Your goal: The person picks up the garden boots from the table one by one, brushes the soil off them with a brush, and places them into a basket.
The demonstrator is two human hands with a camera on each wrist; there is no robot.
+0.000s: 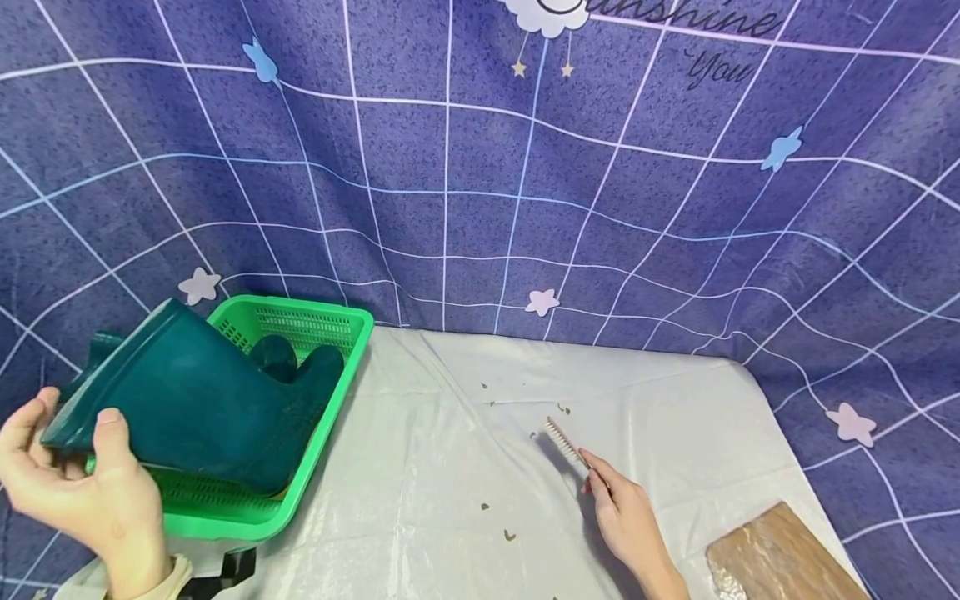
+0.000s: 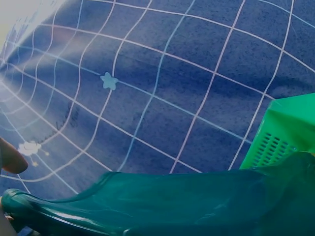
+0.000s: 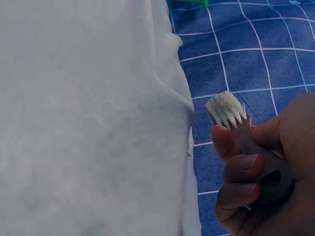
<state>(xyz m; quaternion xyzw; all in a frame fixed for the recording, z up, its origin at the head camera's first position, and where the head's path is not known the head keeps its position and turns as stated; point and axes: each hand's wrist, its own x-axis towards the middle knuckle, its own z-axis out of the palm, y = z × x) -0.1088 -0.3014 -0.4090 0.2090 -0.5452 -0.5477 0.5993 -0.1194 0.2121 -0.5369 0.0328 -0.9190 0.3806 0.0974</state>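
My left hand (image 1: 101, 492) holds a dark green rubber boot (image 1: 195, 400) by the rim of its shaft, thumb on the outside. The boot lies tilted, its foot inside a green plastic basket (image 1: 366, 350) and its opening over the left side. Behind it, part of a second green boot (image 1: 273, 358) shows in the basket. Over the cloth-covered table (image 1: 420, 467), my right hand (image 1: 626, 517) grips the handle of a scrub brush (image 1: 564, 442) with pale bristles. In the right wrist view, fingers curl round the brush handle (image 3: 246, 142).
Small brown crumbs (image 1: 510, 536) are scattered over the white cloth. At the front right lies a brown wood-look slab (image 1: 783, 554). A blue gridded curtain (image 1: 480, 167) with stars hangs behind the table and along its sides.
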